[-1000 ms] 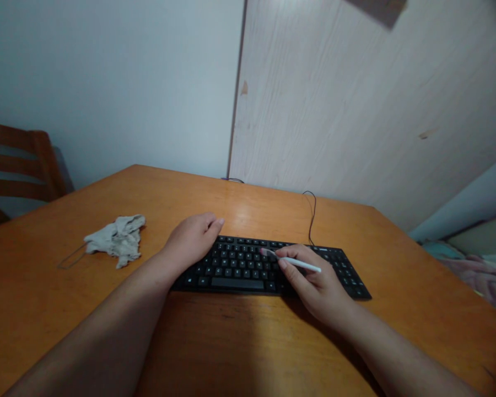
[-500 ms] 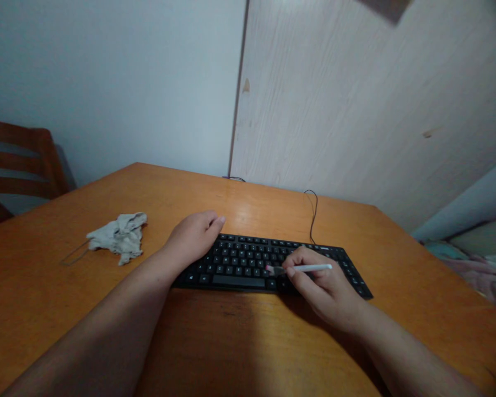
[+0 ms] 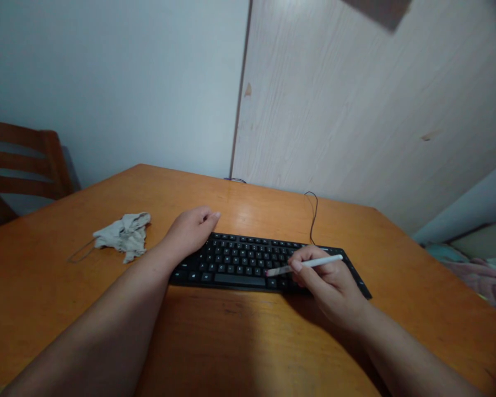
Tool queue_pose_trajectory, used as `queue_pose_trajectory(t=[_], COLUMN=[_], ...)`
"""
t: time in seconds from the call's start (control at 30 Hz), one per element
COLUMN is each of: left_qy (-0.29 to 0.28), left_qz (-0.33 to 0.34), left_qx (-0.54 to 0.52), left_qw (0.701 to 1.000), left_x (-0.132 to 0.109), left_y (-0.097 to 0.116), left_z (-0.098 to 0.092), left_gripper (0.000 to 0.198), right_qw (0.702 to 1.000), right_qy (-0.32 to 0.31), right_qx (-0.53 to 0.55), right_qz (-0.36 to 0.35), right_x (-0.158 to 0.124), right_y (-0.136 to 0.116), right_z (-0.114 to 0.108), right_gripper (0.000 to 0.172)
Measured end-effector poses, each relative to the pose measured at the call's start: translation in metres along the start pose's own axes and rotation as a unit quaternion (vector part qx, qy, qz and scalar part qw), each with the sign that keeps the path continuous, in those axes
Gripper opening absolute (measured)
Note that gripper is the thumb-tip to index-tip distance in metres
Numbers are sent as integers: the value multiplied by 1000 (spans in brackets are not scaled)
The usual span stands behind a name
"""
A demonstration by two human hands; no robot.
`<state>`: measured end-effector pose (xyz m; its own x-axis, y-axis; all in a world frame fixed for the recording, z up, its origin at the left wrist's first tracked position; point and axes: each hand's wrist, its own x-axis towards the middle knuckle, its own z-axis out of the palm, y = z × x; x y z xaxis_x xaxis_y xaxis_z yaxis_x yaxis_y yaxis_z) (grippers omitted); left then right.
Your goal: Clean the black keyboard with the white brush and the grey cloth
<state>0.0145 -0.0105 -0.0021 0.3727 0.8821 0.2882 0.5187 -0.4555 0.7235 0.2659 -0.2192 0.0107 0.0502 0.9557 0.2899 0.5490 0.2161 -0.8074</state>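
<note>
A black keyboard (image 3: 240,280) lies on the wooden table in front of me. My left hand (image 3: 192,229) rests at its far left corner, fingers curled in and thumb lying along the top. The undersides of those fingers are hidden. In a pinch, my right hand (image 3: 326,278) holds a slim brush with a white handle (image 3: 323,261) over the right part of the keyboard. The brush's pinkish tip points left and down, at the keys just above the right end of the space bar. Keys under my right hand are covered.
A crumpled grey-white cloth (image 3: 124,236) with a loose string lies left of my left forearm. The keyboard's black cable (image 3: 314,218) runs to the back edge of the table (image 3: 231,342). A wooden chair (image 3: 45,160) stands at the left, and fabric (image 3: 467,275) lies beyond the right edge.
The brush handle has tilted, its rear end now higher and further right. My right hand has shifted slightly right. My left hand sits slightly further left on the keyboard.
</note>
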Motion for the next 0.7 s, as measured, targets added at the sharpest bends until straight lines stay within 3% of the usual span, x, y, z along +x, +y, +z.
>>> queue_pose_trajectory(t=[0.1,0.3,0.5,0.7], left_qy=[16,17,11,-1], left_qz=[20,-7,-28,-49], left_qx=[39,19,-43,-129], left_qw=[999,1000,999,990], left_x=[3,4,4,5], left_y=[-7,-16,-19,-25], left_z=[-2,-5,-2,3], left_gripper=[40,42,44,46], right_qw=[999,997,1000,997], right_qy=[33,63,21,30], right_qx=[34,48,8,-70], right_qz=[14,16,14,-15], right_x=[1,7,24,52], right_y=[4,-8,-32,-29], right_z=[3,0,-5,10], right_gripper=[22,24,20,20])
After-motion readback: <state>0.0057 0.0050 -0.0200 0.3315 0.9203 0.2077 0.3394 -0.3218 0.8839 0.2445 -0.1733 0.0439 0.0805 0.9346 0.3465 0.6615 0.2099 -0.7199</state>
